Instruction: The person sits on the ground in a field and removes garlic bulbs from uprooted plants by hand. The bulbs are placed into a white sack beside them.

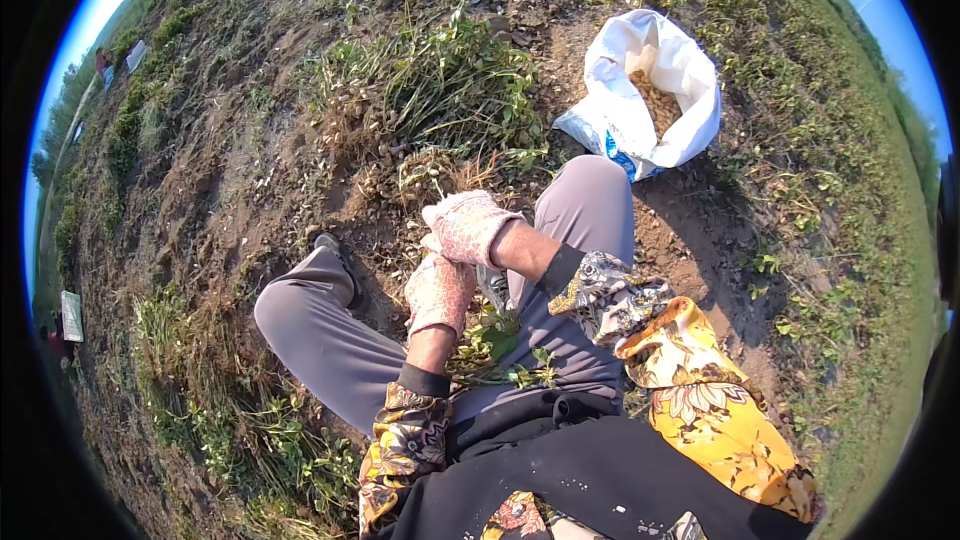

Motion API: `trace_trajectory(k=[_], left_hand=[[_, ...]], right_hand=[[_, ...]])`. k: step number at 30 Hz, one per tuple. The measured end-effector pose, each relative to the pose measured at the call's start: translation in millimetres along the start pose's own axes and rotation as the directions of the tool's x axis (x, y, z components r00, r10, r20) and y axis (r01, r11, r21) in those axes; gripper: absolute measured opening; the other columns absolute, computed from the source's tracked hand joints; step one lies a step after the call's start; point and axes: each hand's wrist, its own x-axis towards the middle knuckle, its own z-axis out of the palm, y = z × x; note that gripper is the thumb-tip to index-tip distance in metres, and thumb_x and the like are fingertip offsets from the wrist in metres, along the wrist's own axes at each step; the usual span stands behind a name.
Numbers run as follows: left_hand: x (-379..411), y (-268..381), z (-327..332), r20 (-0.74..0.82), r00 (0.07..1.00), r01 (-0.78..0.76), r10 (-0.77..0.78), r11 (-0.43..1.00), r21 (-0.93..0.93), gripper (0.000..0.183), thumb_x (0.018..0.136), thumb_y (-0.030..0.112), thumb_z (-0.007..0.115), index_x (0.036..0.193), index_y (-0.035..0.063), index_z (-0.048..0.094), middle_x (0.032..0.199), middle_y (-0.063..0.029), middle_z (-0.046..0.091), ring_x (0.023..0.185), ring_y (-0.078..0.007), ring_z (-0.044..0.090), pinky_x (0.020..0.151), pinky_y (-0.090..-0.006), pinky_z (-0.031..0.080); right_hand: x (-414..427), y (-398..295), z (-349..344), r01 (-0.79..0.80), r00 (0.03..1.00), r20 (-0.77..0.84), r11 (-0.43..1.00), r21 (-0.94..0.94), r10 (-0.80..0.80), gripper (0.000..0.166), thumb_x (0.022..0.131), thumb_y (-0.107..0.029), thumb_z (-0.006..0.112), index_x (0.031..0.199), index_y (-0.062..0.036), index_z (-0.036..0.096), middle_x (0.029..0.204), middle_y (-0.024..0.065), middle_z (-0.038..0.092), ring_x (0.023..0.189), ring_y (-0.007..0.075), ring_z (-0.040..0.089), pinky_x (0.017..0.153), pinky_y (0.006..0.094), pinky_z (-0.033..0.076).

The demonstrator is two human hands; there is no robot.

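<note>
My left hand (439, 292), in an orange-and-white patterned glove, is closed around the stems of a leafy peanut plant (491, 337) whose greenery hangs over my lap. Right above it, touching it, my right hand (469, 229) in a matching glove is curled near the root end; what lies inside its fingers is hidden. Thin roots and stems show just past the gloves. Beyond my hands lies a heap of pulled peanut plants (457, 82), with pods and roots (367, 120) towards its left side. A white woven sack (600, 105), standing with its mouth wide, holds peanuts (656, 103).
My bent legs (322, 345) frame the work area. More uprooted plants (262, 435) lie at the lower left. Low green plants (817, 165) grow along the right. Other people (103, 66) are far off at the left and top left, with pale sacks (136, 55) near some.
</note>
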Motion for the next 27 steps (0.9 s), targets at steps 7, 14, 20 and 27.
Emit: trace_trajectory(k=[7, 14, 20, 27], left_hand=[[1.1, -1.3, 13.7, 0.001, 0.998, -0.064, 0.064, 0.992, 0.105, 0.036, 0.087, 0.037, 0.053, 0.106, 0.0086, 0.066, 0.099, -0.02, 0.068, 0.09, -0.0367, 0.067, 0.076, -0.048, 0.053], [-8.8, 12.5, 13.6, 0.056, 0.998, 0.006, -0.016, 0.987, 0.161, 0.033, 0.087, 0.03, 0.053, 0.109, 0.006, 0.061, 0.096, -0.0216, 0.068, 0.088, -0.0338, 0.068, 0.075, -0.0446, 0.055], [12.5, -18.0, 44.7, 0.146, 0.989, -0.045, 0.028, 0.993, 0.112, 0.037, 0.086, 0.036, 0.054, 0.107, 0.0079, 0.067, 0.101, -0.0211, 0.068, 0.096, -0.0358, 0.066, 0.083, -0.0453, 0.052], [34.7, -23.5, 38.0, 0.035, 0.906, -0.378, 0.423, 0.766, 0.52, 0.041, 0.094, 0.025, 0.05, 0.13, 0.0069, 0.046, 0.137, -0.0169, 0.045, 0.128, -0.0266, 0.044, 0.101, -0.0326, 0.039]], right_hand=[[1.5, -2.9, 20.4, -0.05, 0.998, -0.029, 0.997, 0.063, 0.052, 0.027, 0.081, -0.019, 0.058, 0.099, -0.0021, 0.068, 0.095, 0.02, 0.069, 0.09, 0.0333, 0.068, 0.076, 0.0447, 0.054], [27.5, 20.2, 21.6, -0.155, 0.885, 0.463, 0.968, 0.199, 0.047, 0.038, 0.068, -0.034, 0.075, 0.083, 0.0004, 0.072, 0.081, 0.0178, 0.07, 0.076, 0.0291, 0.069, 0.07, 0.0406, 0.054], [19.5, 26.0, 77.7, -0.131, 0.991, 0.032, 0.961, 0.243, 0.127, 0.028, 0.077, -0.026, 0.062, 0.087, -0.0007, 0.068, 0.091, 0.0168, 0.07, 0.086, 0.0328, 0.068, 0.075, 0.0421, 0.054], [5.0, 7.6, 100.0, 0.163, 0.837, -0.546, 0.938, 0.304, 0.032, 0.017, 0.088, -0.025, 0.056, 0.091, -0.0088, 0.056, 0.084, 0.0125, 0.062, 0.079, 0.0333, 0.064, 0.066, 0.0439, 0.052]])
